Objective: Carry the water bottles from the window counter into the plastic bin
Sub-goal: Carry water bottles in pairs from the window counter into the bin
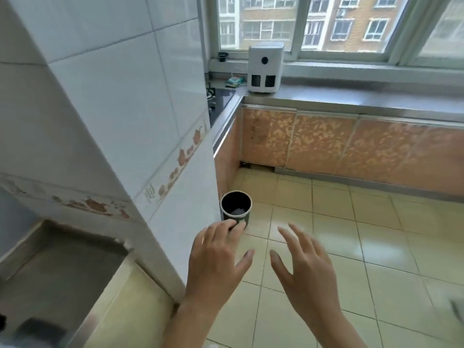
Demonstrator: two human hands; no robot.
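window counter (351,99) ahead; left hand (216,257), right hand (306,262) spread, empty.

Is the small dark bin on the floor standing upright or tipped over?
Upright: the bin stands on the floor tiles with its round opening facing up.

I see white tiled wall (100,101) filling left of frame, with band of orange picture tiles (185,154) across it. Floor (351,247) is pale yellow tile, shiny patch in middle. Big window (326,23) at top, daylight coming in, orange apartment block (351,18) outside. Grey counter (364,99) runs under window, orange patterned cabinet doors (326,144) below. White box machine (265,68) sits on counter. Black stove (221,99) at counter corner. Small dark bin (235,208) on floor by wall.
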